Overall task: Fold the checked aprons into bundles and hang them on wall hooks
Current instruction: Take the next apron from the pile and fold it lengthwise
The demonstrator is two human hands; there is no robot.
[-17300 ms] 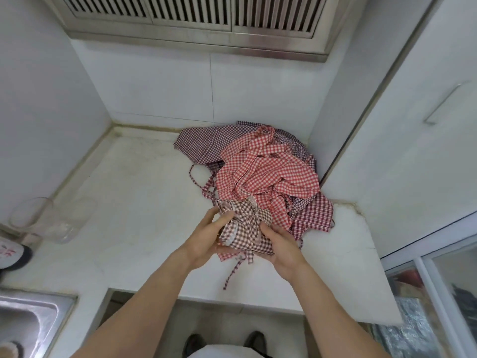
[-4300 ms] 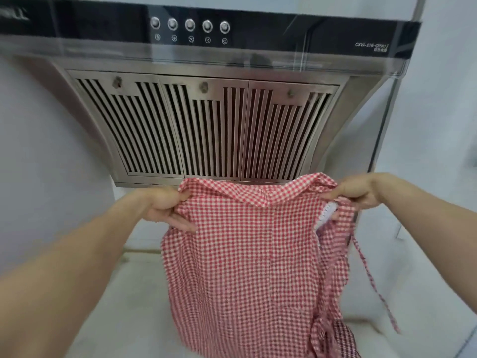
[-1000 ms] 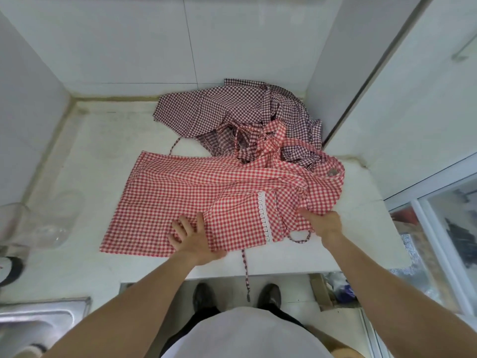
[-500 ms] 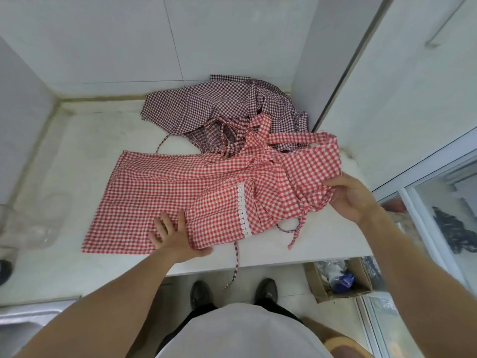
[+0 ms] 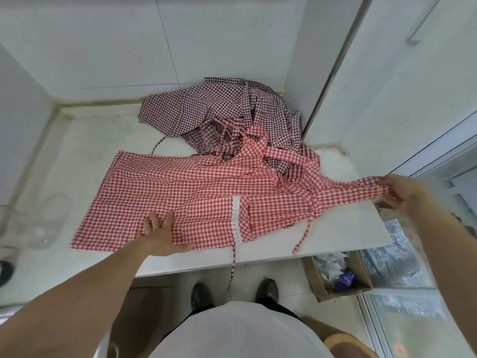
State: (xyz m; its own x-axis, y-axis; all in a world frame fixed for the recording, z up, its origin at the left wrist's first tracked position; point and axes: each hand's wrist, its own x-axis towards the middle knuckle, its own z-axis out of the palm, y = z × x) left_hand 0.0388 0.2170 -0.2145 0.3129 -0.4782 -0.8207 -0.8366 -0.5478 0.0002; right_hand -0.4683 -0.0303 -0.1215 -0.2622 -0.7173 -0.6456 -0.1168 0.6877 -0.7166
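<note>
Red checked apron (image 5: 165, 192) lies spread over the white desk (image 5: 77, 151), its broad skirt flat on the left, its bib end gathered and drawn out to the right past the desk's edge. Left of the apron, by the desk's far-left edge, stands a clear glass jar (image 5: 28, 226), hard to make out against the pale stone. At the apron's near hem the left hand (image 5: 165, 235) rests palm down, fingers straight and spread, pressing the cloth to the desk. Just right of that hand a strip of white lace trim (image 5: 236, 219) runs across the apron, marking the edge of a pocket. A thin tie string (image 5: 232, 267) hangs from the apron over the desk's front edge, down toward the person's dark shoes (image 5: 202, 293) on the floor.

Behind the apron, in the corner against the tiled wall (image 5: 180, 42), sits a crumpled heap of dark checked aprons (image 5: 219, 109), with some of the red apron's straps lying over its near edge. Further right of the apron, beyond the desk's corner, the right hand (image 5: 402, 191) pinches the stretched bib end, fingers curled round the fabric, pulling it taut in the air. Below that hand, on the floor beside the desk, is a cardboard box (image 5: 361, 275) with scraps in it.
</note>
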